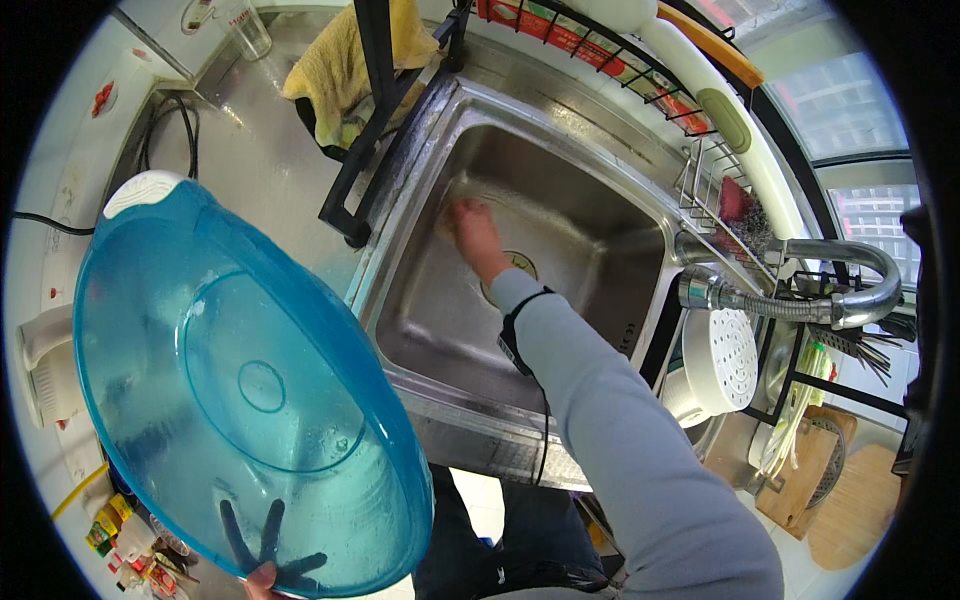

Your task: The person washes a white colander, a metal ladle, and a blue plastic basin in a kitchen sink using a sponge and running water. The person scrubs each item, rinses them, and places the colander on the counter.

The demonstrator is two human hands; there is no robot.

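A large translucent blue plastic basin (330,350) is tilted up on the left, beside the sink. My left hand (262,580) grips its lower rim, thumb over the edge, and the spread fingers show as dark shapes through the plastic. Down in the stainless steel sink (600,200), my right hand (474,235) presses on the left part of the bottom, near the drain (520,264). Its fingers are curled, and something small and brownish shows at their left side; its kind cannot be made out. A dark band with a hanging cord circles my right wrist.
A metal faucet (790,303) reaches in from the sink's right, above a white perforated basket (720,362). A black rack (372,130) carrying a yellow towel (350,65) stands behind left. Cutting boards (855,505) lean at lower right; a clear glass (243,28) stands far left.
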